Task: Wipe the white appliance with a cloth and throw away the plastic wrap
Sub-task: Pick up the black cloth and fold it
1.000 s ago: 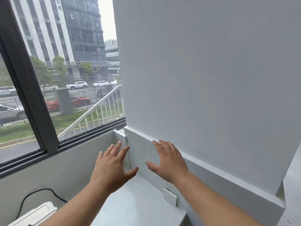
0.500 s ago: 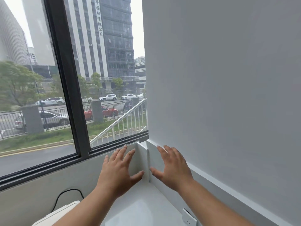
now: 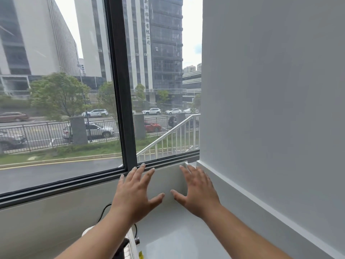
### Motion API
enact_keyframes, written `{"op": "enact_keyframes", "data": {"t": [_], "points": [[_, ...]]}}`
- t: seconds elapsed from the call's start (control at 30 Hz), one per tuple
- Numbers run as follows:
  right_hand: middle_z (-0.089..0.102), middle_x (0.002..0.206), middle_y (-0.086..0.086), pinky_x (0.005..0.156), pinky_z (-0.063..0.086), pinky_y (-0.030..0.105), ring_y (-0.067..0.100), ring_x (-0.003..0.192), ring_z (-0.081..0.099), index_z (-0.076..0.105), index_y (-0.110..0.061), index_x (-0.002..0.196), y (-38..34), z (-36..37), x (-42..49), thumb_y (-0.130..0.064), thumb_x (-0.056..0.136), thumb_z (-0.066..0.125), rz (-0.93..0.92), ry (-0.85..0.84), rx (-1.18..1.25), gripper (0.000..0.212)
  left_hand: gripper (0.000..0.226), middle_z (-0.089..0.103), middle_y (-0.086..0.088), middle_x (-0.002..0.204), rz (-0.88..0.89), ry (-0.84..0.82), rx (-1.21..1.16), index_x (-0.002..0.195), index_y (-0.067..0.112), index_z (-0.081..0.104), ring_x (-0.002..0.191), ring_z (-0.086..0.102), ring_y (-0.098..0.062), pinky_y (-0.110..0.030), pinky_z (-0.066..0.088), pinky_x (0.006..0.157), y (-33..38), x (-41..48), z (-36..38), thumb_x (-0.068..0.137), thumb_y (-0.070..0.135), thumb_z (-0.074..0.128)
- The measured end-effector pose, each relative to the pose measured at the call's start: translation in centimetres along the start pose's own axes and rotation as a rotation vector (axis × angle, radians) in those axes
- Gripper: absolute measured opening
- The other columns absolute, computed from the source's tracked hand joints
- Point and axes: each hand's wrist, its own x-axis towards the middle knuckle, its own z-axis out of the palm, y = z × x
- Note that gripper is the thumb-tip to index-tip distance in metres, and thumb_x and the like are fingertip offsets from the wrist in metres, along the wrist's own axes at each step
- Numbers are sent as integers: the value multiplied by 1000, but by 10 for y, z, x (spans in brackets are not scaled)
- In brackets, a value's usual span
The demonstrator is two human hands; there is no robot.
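My left hand [image 3: 135, 193] and my right hand [image 3: 198, 191] are held out in front of me with fingers spread, both empty, over a white countertop [image 3: 168, 236] in the corner below the window. A small part of the white appliance [image 3: 87, 231] peeks out behind my left forearm at the bottom, with a black cord [image 3: 103, 210] rising from it along the wall. A dark part and a yellow label [image 3: 140, 255] show at the appliance's right edge. No cloth or plastic wrap is in view.
A large window with a black frame [image 3: 121, 90] fills the left side, its sill [image 3: 74, 184] just past my fingertips. A grey-white wall [image 3: 270, 109] with a ledge [image 3: 242, 193] closes off the right side.
The view has swung left, so the window takes up more of the frame. Both hands stayed open and spread; the wall socket has left the view and the appliance now sits behind my left forearm.
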Motion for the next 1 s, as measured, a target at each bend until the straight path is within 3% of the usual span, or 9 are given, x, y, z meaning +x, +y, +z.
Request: {"op": "enact_keyframes", "data": {"t": [0.1,0.23,0.37,1.0], "points": [[10,173,-3,127,2,47,23,160,-1,4,-41,162,-20,7,6,-85,82,31,-29,-28,0,95,99,3,5,175,-32,-2,18,164,43,9,161,2,-19,-50,6,129,-22,-9,-6,80,92,27],[10,173,-2,121,-9,38,22,159,-1,6,-39,162,-46,14,14,-84,82,31,-51,-58,6,96,100,5,5,175,-85,-1,23,164,43,10,161,3,-19,-50,6,130,-54,-21,-11,78,92,25],[12,173,-1,127,5,45,23,159,3,9,-37,162,-71,20,22,-81,85,34,-77,-73,1,92,99,5,5,175,-138,-1,28,163,43,11,161,4,-19,-50,8,130,-83,-30,-15,79,91,28],[13,173,-1,128,5,44,23,159,5,11,-36,163,-171,65,43,-80,86,35,-79,-107,-30,91,101,2,8,175,-137,-12,-47,163,45,11,161,3,-18,-49,4,129,-188,-43,6,75,93,25]]}}
